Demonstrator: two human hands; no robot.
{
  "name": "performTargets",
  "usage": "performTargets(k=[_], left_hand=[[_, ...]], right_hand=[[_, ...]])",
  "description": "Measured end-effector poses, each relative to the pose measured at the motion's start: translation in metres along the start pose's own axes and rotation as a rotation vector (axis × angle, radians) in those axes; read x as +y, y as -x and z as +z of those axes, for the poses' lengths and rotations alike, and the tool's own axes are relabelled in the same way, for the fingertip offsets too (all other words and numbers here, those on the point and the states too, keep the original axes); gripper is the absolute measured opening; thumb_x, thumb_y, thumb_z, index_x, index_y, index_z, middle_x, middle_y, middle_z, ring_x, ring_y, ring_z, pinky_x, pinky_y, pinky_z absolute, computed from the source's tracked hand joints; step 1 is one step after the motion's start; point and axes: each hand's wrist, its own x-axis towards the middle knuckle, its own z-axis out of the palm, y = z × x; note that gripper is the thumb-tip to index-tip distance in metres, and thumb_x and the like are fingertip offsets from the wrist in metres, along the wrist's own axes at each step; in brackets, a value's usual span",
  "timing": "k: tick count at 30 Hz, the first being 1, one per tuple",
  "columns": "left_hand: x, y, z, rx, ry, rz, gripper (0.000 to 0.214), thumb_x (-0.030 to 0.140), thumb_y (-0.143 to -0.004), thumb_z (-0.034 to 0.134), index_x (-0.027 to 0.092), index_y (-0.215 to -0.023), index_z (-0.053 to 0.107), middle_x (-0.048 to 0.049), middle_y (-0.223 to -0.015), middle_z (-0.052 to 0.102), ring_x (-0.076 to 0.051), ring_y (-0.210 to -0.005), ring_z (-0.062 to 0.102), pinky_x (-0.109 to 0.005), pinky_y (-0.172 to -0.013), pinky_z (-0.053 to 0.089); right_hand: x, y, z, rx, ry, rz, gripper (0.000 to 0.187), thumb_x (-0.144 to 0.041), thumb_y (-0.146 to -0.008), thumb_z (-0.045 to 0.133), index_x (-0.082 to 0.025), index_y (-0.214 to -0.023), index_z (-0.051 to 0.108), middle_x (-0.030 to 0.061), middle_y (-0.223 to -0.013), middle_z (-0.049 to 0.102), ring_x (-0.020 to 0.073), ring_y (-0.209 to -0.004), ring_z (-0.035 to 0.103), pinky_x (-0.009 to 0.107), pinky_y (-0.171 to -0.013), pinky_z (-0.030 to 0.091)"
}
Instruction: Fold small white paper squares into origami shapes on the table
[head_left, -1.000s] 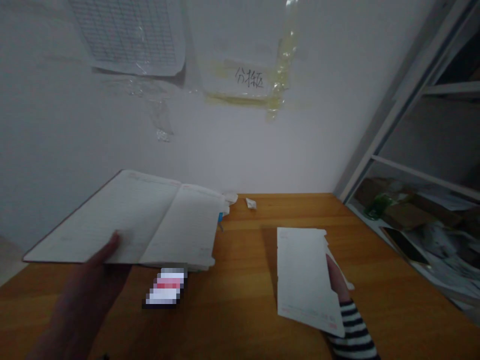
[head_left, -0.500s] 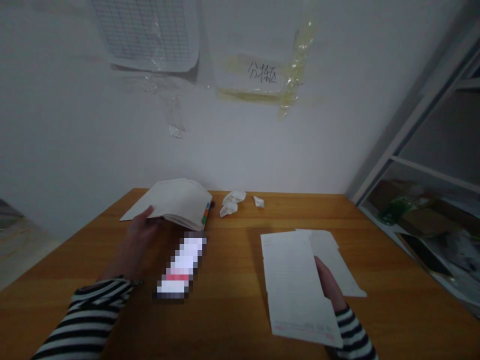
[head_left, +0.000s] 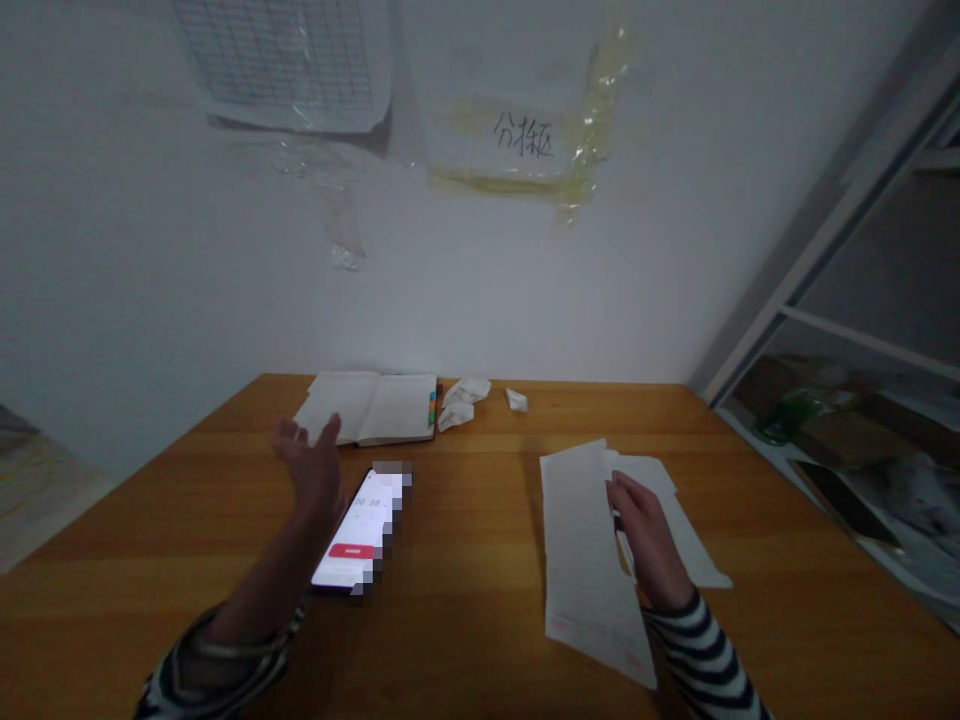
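My left hand (head_left: 311,460) is raised with its fingers spread, holding nothing, just in front of an open notebook (head_left: 397,405). The notebook lies with blank pages up and coloured tabs on its right edge. Beside my left wrist a phone (head_left: 367,520) rests face up, showing a timer and a red button; its right side is pixelated. My right hand (head_left: 645,530) pinches the right edge of a lined paper sheet (head_left: 585,560), which is tilted up off the table. Behind my hand another paper sheet (head_left: 675,510) lies on the wooden table (head_left: 465,620).
Crumpled paper (head_left: 465,402) and a smaller scrap (head_left: 517,400) lie near the wall, right of the notebook. Taped sheets and a handwritten sign (head_left: 523,135) hang on the wall. A shelf (head_left: 870,360) with a green bottle (head_left: 784,420) stands at the right.
My left hand has let go of the notebook's pages and drawn back, fingers spread; the notebook now lies flat open. My right hand has lifted the lined sheet's edge and turned it more upright.
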Motion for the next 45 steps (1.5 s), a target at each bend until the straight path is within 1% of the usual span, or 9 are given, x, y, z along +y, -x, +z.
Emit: performTargets(k=[3, 6, 11, 17, 22, 28, 33, 37, 45], left_hand=[[0.004, 0.056, 0.01, -0.149, -0.1, 0.018, 0.078, 0.035, -0.082, 0.072, 0.02, -0.144, 0.028, -0.0186, -0.155, 0.031, -0.028, -0.145, 0.03, -0.046, -0.12, 0.024], [0.001, 0.101, 0.015, -0.332, -0.182, 0.082, 0.077, 0.04, -0.085, 0.067, 0.029, -0.148, 0.022, -0.0141, -0.158, 0.027, -0.027, -0.148, 0.025, -0.049, -0.119, 0.022], [0.004, 0.136, 0.016, -0.409, -0.465, 0.462, 0.084, 0.037, -0.089, 0.063, 0.028, -0.154, 0.011, -0.0131, -0.163, 0.012, -0.028, -0.152, 0.011, -0.05, -0.122, 0.016], [-0.003, 0.146, 0.006, -0.748, -1.098, 0.901, 0.056, 0.019, -0.092, 0.051, 0.021, -0.146, 0.039, -0.0161, -0.16, 0.027, -0.036, -0.151, 0.011, -0.07, -0.116, 0.007], [-0.045, 0.151, -0.004, -1.072, -1.32, 0.844, 0.037, 0.024, -0.092, 0.052, 0.013, -0.126, 0.061, -0.0201, -0.145, 0.051, -0.036, -0.142, 0.036, -0.058, -0.115, 0.029], [-0.064, 0.157, 0.017, -1.106, -1.291, 0.862, 0.043, 0.018, -0.097, 0.037, 0.009, -0.134, 0.055, -0.0202, -0.146, 0.05, -0.032, -0.142, 0.038, -0.052, -0.114, 0.033], [-0.081, 0.163, 0.034, -1.128, -1.276, 0.921, 0.048, 0.023, -0.1, 0.029, 0.011, -0.144, 0.046, -0.0136, -0.154, 0.042, -0.028, -0.145, 0.032, -0.051, -0.117, 0.028], [-0.098, 0.165, 0.027, -1.091, -1.288, 0.913, 0.051, 0.031, -0.101, 0.031, 0.011, -0.146, 0.042, -0.0141, -0.156, 0.037, -0.028, -0.147, 0.028, -0.053, -0.118, 0.025], [-0.107, 0.168, 0.02, -1.045, -1.292, 0.877, 0.053, 0.032, -0.101, 0.028, 0.011, -0.148, 0.038, -0.0133, -0.158, 0.033, -0.025, -0.148, 0.027, -0.051, -0.118, 0.025]], right_hand=[[-0.02, 0.006, 0.027, -0.153, 0.247, -0.221, 0.028, -0.04, -0.086, 0.054, -0.021, -0.065, 0.056, -0.0005, -0.063, 0.056, 0.0163, -0.062, 0.05, 0.026, -0.058, 0.035], [-0.028, 0.017, 0.065, -0.32, 0.414, -0.309, 0.025, -0.03, -0.088, 0.052, -0.021, -0.065, 0.054, -0.0037, -0.056, 0.051, 0.0129, -0.055, 0.046, 0.026, -0.056, 0.028], [-0.017, 0.009, 0.093, -0.475, 0.336, -0.272, 0.029, -0.03, -0.085, 0.053, -0.019, -0.058, 0.049, -0.0052, -0.055, 0.045, 0.0105, -0.054, 0.043, 0.024, -0.055, 0.027], [0.019, -0.029, 0.04, -0.536, 0.134, 0.001, 0.04, -0.051, -0.083, 0.055, -0.02, -0.057, 0.048, -0.0067, -0.049, 0.043, 0.0096, -0.044, 0.039, 0.023, -0.045, 0.028], [0.057, -0.045, -0.022, -0.418, 0.311, 0.03, 0.041, -0.057, -0.081, 0.057, -0.017, -0.07, 0.064, -0.0023, -0.053, 0.056, 0.0143, -0.048, 0.051, 0.026, -0.048, 0.038], [0.056, -0.037, -0.044, -0.149, 0.75, -0.346, 0.04, -0.04, -0.092, 0.049, -0.02, -0.124, 0.061, 0.0122, -0.114, 0.069, 0.0271, -0.105, 0.063, 0.045, -0.093, 0.048], [0.051, -0.011, 0.012, -0.526, 0.919, -0.667, 0.046, -0.026, -0.099, 0.035, -0.02, -0.142, 0.048, 0.0091, -0.156, 0.039, 0.0259, -0.146, 0.03, 0.052, -0.12, 0.021], [0.073, 0.0, 0.04, -0.616, 1.068, -0.602, 0.053, -0.029, -0.101, 0.03, -0.015, -0.152, 0.032, 0.01, -0.161, 0.026, 0.0254, -0.15, 0.02, 0.056, -0.121, 0.015], [0.088, 0.011, 0.042, -0.553, 1.12, -0.536, 0.055, -0.032, -0.102, 0.026, -0.014, -0.154, 0.027, 0.0088, -0.162, 0.022, 0.026, -0.151, 0.018, 0.055, -0.121, 0.015]])
